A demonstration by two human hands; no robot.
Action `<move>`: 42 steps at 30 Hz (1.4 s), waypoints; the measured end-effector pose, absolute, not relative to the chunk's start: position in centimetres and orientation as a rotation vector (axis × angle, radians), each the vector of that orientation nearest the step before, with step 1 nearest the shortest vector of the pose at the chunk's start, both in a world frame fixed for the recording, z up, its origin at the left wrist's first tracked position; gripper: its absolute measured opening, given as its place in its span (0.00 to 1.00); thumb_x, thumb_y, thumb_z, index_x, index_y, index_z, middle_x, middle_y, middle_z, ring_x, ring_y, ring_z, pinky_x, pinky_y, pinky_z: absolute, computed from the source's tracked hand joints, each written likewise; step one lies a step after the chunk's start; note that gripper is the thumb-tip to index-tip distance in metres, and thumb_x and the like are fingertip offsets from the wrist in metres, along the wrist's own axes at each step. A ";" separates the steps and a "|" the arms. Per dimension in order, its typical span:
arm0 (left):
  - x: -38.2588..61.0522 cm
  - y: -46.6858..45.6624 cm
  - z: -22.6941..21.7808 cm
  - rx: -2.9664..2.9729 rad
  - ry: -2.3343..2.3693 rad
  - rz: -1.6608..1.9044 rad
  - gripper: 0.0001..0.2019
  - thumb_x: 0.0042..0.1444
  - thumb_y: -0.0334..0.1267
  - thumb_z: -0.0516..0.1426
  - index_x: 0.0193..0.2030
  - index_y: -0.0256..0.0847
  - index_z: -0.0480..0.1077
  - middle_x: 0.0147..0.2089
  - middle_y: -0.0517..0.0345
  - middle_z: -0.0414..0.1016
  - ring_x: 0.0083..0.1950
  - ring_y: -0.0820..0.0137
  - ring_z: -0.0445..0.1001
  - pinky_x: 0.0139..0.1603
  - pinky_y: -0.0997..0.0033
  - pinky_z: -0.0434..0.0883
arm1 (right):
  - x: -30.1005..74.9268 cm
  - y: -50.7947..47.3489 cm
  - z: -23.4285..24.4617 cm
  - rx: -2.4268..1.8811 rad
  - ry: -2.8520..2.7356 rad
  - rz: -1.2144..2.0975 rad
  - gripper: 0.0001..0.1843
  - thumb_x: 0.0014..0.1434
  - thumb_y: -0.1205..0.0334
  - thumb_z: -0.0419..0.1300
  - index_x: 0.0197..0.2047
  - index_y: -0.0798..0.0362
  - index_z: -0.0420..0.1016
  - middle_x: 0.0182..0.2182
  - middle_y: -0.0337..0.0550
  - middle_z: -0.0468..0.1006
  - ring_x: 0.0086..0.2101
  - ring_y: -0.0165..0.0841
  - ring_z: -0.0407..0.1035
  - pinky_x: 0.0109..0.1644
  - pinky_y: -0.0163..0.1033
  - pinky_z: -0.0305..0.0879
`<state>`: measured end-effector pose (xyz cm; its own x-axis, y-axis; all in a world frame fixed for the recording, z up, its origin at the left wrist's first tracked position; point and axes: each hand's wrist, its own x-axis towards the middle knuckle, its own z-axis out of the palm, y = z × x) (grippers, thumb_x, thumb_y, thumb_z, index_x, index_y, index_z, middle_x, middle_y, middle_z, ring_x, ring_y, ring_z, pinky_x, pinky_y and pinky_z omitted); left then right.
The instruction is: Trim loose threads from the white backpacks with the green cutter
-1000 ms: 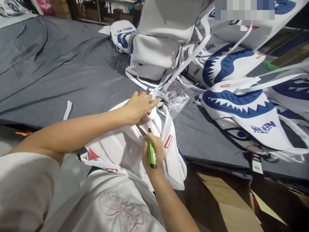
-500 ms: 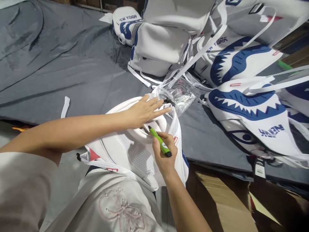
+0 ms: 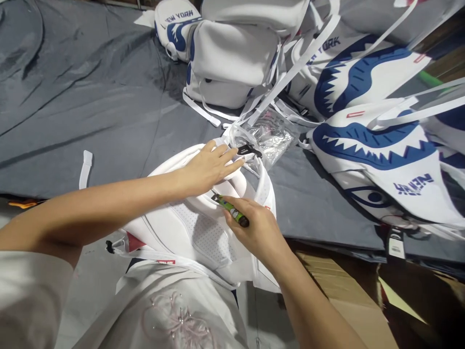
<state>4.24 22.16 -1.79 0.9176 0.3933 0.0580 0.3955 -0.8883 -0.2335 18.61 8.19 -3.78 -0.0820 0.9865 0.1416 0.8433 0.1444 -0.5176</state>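
A white backpack rests against my lap and the table edge, its perforated back panel and straps facing up. My left hand lies on the backpack's upper part, fingers spread, beside the black label. Just below and to the right, my right hand grips a green pen-shaped tool with a black rear end. Its dark tip points up and left at the strap area under my left hand. I cannot make out exactly what the tip touches.
White backpacks with blue shark-mouth prints lie at the right. More white bags are stacked at the back. Clear plastic wrapping sits behind my backpack. A loose white strap lies at the left, and a cardboard box is below the table.
My right hand has turned, its back now facing up more, and the green tool's tip has shifted slightly left and down. My left hand stays spread on the backpack. The view has shifted a little.
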 end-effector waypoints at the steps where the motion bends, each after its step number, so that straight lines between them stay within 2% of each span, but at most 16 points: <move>1: 4.3 22.2 -1.8 -2.838 -0.597 -0.009 0.35 0.61 0.35 0.59 0.73 0.38 0.52 0.74 0.38 0.54 0.68 0.47 0.62 0.63 0.48 0.60 | 18.6 8.0 -4.0 -1.730 -1.983 0.392 0.15 0.61 0.64 0.59 0.50 0.48 0.80 0.42 0.45 0.85 0.40 0.41 0.80 0.41 0.43 0.74; 5: 4.5 22.4 -1.8 -2.847 -0.603 0.022 0.35 0.61 0.34 0.59 0.73 0.37 0.53 0.74 0.37 0.53 0.69 0.46 0.61 0.63 0.48 0.60 | 19.0 7.6 -4.5 -1.677 -1.966 0.390 0.15 0.62 0.64 0.57 0.50 0.50 0.79 0.43 0.47 0.84 0.41 0.42 0.79 0.43 0.45 0.75; 10: 4.7 22.6 -1.4 -2.851 -0.575 0.062 0.34 0.61 0.33 0.57 0.73 0.36 0.52 0.73 0.38 0.55 0.67 0.47 0.63 0.63 0.47 0.60 | 19.2 8.4 -4.4 -1.582 -1.879 0.558 0.14 0.63 0.62 0.59 0.51 0.49 0.79 0.41 0.45 0.84 0.41 0.38 0.78 0.46 0.43 0.74; 14: 4.8 22.7 -1.1 -2.848 -0.587 0.117 0.31 0.63 0.33 0.55 0.72 0.37 0.53 0.73 0.38 0.56 0.65 0.48 0.64 0.62 0.48 0.62 | 18.6 9.4 -4.8 -1.539 -1.877 0.523 0.12 0.62 0.63 0.60 0.49 0.50 0.80 0.41 0.46 0.84 0.41 0.40 0.78 0.49 0.47 0.72; 18: 4.7 22.9 -0.8 -2.880 -0.595 0.130 0.33 0.64 0.33 0.54 0.74 0.37 0.49 0.75 0.37 0.51 0.67 0.49 0.63 0.63 0.50 0.62 | 17.9 9.6 -5.2 -1.535 -1.842 0.526 0.12 0.63 0.63 0.60 0.49 0.51 0.80 0.43 0.48 0.84 0.43 0.40 0.78 0.50 0.47 0.72; 20: 4.7 22.7 -0.5 -2.881 -0.679 0.149 0.37 0.64 0.35 0.55 0.76 0.36 0.44 0.77 0.36 0.43 0.71 0.47 0.58 0.64 0.50 0.61 | 17.8 9.4 -5.1 -1.553 -1.855 0.523 0.12 0.63 0.63 0.59 0.49 0.52 0.79 0.42 0.48 0.84 0.43 0.40 0.78 0.49 0.46 0.71; 22: 4.7 22.4 -0.1 -2.846 -0.807 0.200 0.41 0.63 0.37 0.58 0.76 0.36 0.41 0.78 0.35 0.35 0.76 0.43 0.47 0.66 0.48 0.58 | 17.6 9.2 -4.8 -1.610 -1.887 0.469 0.13 0.63 0.63 0.59 0.49 0.52 0.79 0.41 0.48 0.84 0.42 0.41 0.78 0.47 0.47 0.70; 24: 4.7 22.1 0.4 -2.796 -0.911 0.277 0.44 0.61 0.39 0.60 0.77 0.37 0.39 0.79 0.37 0.31 0.77 0.41 0.38 0.67 0.46 0.58 | 17.5 9.0 -4.6 -1.636 -1.901 0.424 0.13 0.63 0.64 0.59 0.50 0.53 0.79 0.41 0.48 0.84 0.41 0.42 0.78 0.46 0.47 0.69; 25: 4.7 21.9 0.6 -2.777 -0.941 0.312 0.45 0.61 0.39 0.61 0.77 0.38 0.38 0.79 0.38 0.30 0.78 0.41 0.38 0.66 0.46 0.59 | 17.3 9.0 -4.5 -1.628 -1.899 0.422 0.13 0.62 0.65 0.60 0.50 0.53 0.79 0.42 0.48 0.84 0.41 0.42 0.78 0.46 0.47 0.69; 28: 4.7 21.7 0.7 -2.756 -0.951 0.367 0.45 0.61 0.40 0.60 0.77 0.41 0.37 0.79 0.40 0.31 0.76 0.43 0.46 0.61 0.50 0.63 | 17.0 9.0 -4.2 -1.661 -1.901 0.411 0.12 0.61 0.66 0.60 0.48 0.53 0.80 0.40 0.47 0.84 0.40 0.42 0.78 0.45 0.47 0.69; 32: 4.6 21.9 0.2 -2.747 -0.890 0.298 0.43 0.62 0.42 0.59 0.77 0.39 0.39 0.79 0.39 0.35 0.71 0.45 0.55 0.56 0.52 0.66 | 16.7 9.1 -4.1 -1.709 -1.880 0.403 0.12 0.61 0.65 0.60 0.47 0.53 0.81 0.39 0.47 0.85 0.39 0.43 0.78 0.45 0.47 0.70; 42: 4.4 22.1 -0.4 -2.764 -0.868 0.234 0.43 0.60 0.39 0.60 0.76 0.37 0.40 0.78 0.38 0.37 0.68 0.46 0.58 0.56 0.52 0.65 | 16.2 8.7 -5.0 -1.730 -1.790 0.319 0.13 0.62 0.63 0.59 0.48 0.52 0.80 0.40 0.45 0.85 0.40 0.43 0.79 0.46 0.47 0.68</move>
<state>4.42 22.06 -0.41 0.8115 0.5787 -0.0814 0.5413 -0.7968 -0.2686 16.16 8.68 -4.98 0.0514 0.9636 0.2625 0.8134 0.1121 -0.5708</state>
